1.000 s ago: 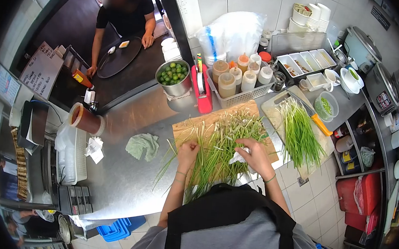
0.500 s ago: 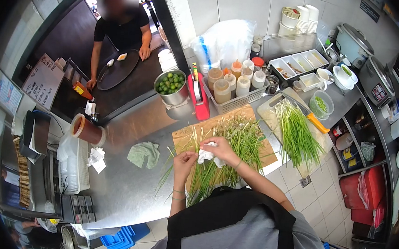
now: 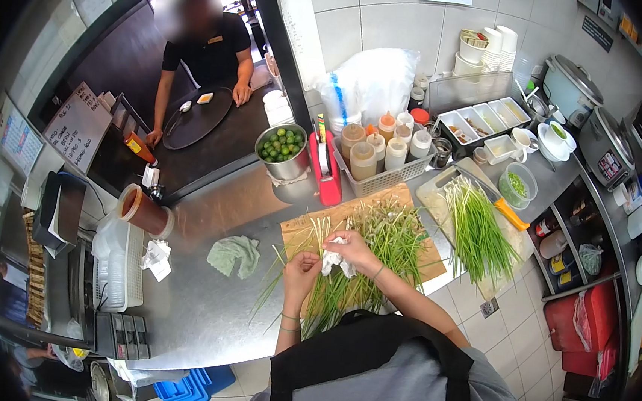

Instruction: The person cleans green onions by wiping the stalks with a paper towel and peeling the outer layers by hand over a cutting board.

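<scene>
My right hand [image 3: 356, 251] is closed on a crumpled white tissue [image 3: 337, 263] above a pile of green onions [image 3: 389, 240]. Just beside it, my left hand [image 3: 303, 270] is pinched, fingertips nearly touching the right hand; what it holds, if anything, is too small to make out. The pile lies on brown paper [image 3: 433, 266], with pale stem ends toward the far left and long leaves hanging toward me. A tidy bunch of green onions [image 3: 481, 232] rests to the right on a cutting board [image 3: 433, 188], near a knife with an orange handle [image 3: 511, 214].
A green cloth [image 3: 234, 255] lies left on the steel counter [image 3: 207, 305]. Behind the paper stand a pot of limes [image 3: 282, 160], a red tape dispenser [image 3: 327, 174] and a basket of sauce bottles [image 3: 383, 171]. Across the opening, a person [image 3: 208, 60] stands by a round tray [image 3: 199, 124].
The view has shifted slightly, so the counter appears a little lower and to the right. My left hand has come closer to my right hand, which still holds the tissue.
</scene>
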Tool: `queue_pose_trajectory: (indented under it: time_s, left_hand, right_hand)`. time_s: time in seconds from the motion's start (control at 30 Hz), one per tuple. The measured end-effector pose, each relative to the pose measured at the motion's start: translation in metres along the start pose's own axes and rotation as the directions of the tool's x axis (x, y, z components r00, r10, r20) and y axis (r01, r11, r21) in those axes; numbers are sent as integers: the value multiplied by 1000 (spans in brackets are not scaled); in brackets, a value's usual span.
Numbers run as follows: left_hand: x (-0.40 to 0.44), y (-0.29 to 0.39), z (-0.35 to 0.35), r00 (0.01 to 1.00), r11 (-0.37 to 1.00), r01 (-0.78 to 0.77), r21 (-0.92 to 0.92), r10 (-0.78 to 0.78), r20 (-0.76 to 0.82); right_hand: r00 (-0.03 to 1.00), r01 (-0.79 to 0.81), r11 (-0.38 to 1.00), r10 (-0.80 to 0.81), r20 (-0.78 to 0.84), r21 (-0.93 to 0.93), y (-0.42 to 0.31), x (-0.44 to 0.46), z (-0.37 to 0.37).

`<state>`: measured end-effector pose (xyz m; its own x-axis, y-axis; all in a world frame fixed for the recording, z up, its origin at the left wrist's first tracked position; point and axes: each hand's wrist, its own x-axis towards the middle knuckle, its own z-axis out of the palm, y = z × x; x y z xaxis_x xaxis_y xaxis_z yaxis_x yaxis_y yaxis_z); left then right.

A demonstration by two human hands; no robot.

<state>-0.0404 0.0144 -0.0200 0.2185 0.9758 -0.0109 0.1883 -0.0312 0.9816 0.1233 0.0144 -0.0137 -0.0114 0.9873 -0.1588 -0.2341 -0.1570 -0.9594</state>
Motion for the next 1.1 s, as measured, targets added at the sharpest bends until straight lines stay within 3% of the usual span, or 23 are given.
queue_pose_trajectory:
  time_s: [0.07, 0.17, 0.27, 0.47, 0.57, 0.67, 0.77, 0.87, 0.97, 1.1]
  left_hand:
    - [-2, 2, 0, 999, 985, 39, -168, -39, -1]
    - [-1, 25, 4, 996, 967, 4, -256, -26, -82]
    - [13, 2, 2, 949, 967, -255, 23, 255, -185]
    - [17, 19, -21, 962, 948, -85, -307, -2, -272]
    - [22, 37, -42, 924, 906, -190, -377, 36, -380]
    - [28, 64, -64, 855, 873, -332, -356, 119, -505]
    - [28, 99, -85, 780, 807, -469, -358, 188, -597]
    - [25, 129, -95, 795, 770, -502, -394, 231, -562]
    - [22, 142, -95, 827, 811, -486, -325, 306, -472]
    - [13, 148, -73, 906, 874, -406, -268, 345, -247]
  right_hand:
    - [999, 14, 1000, -14, 34, -9, 5, 1, -3]
    - [994, 74, 988, -63, 87, -134, 10, 3, -3]
    - [992, 98, 986, -87, 88, -138, 6, 0, 3]
    - [955, 296, 887, -286, 82, -355, 11, 1, -3]
    - [950, 302, 786, -295, 102, -539, 29, 3, -15]
    - [972, 224, 540, -188, 144, -812, 31, -4, -17]
    - [984, 161, 385, -128, 120, -909, 17, -15, -11]
    - [987, 143, 372, -124, 104, -917, -4, -16, -7]
    - [955, 194, 335, -281, 99, -922, -34, -18, -10]
    - [869, 399, 446, -462, 176, -801, -95, -36, -20]
